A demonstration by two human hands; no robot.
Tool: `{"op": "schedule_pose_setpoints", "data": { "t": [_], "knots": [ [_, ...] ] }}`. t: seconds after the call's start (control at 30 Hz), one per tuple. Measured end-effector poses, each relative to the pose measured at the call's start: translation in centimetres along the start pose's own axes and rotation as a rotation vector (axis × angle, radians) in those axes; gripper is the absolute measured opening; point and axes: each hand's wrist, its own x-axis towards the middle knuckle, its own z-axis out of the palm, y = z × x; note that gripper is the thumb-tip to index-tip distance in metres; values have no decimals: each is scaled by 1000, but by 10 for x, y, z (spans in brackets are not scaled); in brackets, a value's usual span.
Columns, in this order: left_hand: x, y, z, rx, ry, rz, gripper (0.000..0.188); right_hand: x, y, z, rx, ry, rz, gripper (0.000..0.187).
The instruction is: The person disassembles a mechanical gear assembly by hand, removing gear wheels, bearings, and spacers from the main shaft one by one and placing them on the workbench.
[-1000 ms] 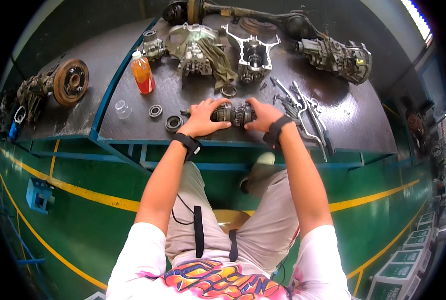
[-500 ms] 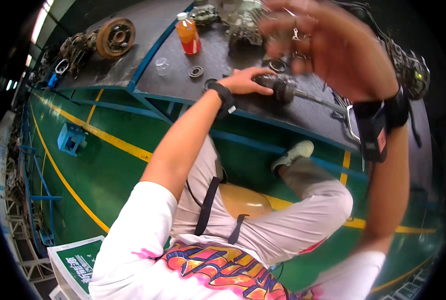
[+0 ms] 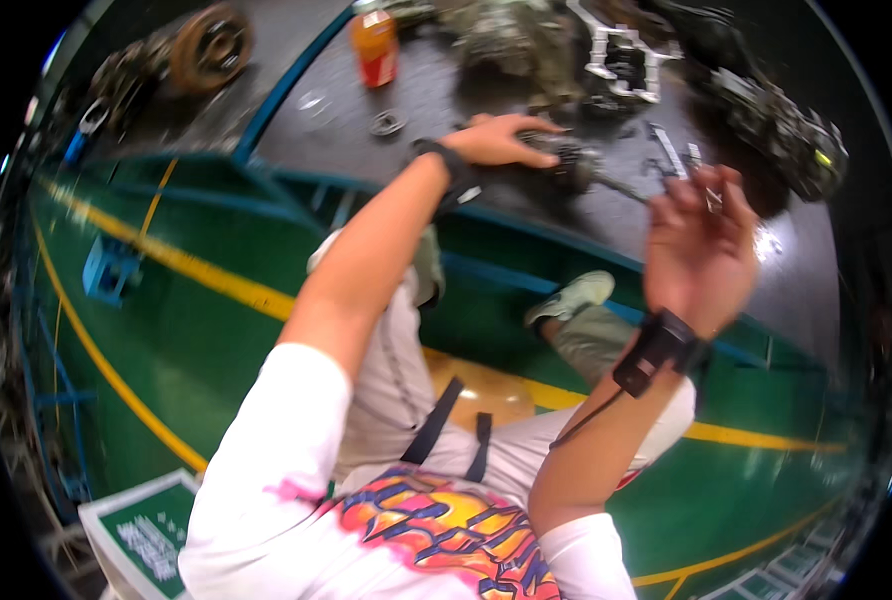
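A dark gear shaft [image 3: 578,165] lies on the workbench near its front edge, with its thinner rod pointing right. My left hand [image 3: 496,140] is closed around the shaft's left end, thumb along the near side. Above the bench edge, past the rod's right end, my right hand [image 3: 704,245] is raised with its fingers bent and blurred. Whether anything is between those fingers cannot be made out; a silvery ring shows on one finger. Left of my left hand lies a round bearing [image 3: 387,123].
An orange drink bottle [image 3: 375,48] and a clear cup [image 3: 312,102] stand on the bench [image 3: 416,95]. Behind are metal castings [image 3: 511,40], a pale metal frame [image 3: 651,75], a wrench [image 3: 668,150] and a long gearbox [image 3: 786,135]. A rusty drum [image 3: 211,48] sits on the left bench.
My right hand has come down and nearer from high above the bench, uncovering the pale frame and tools. My left hand stays on the gear shaft. The whole view has shifted slightly.
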Motion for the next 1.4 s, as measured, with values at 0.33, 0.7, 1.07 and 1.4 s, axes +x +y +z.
{"op": "schedule_pose_setpoints", "data": {
  "t": [0.33,0.7,1.07,1.4],
  "knots": [
    [20,21,13,198,103,69,91,-1,146,138,-339,-611,350,27],
    [-8,-5,31,84,92,173,77,157,33,-73,-1154,-259,-178,25],
    [-22,33,14,130,126,46,67,113,-3,-169,-1605,-451,175,33],
    [-30,55,29,173,126,99,72,88,-15,-131,-1758,-506,182,48]
  ]
}}
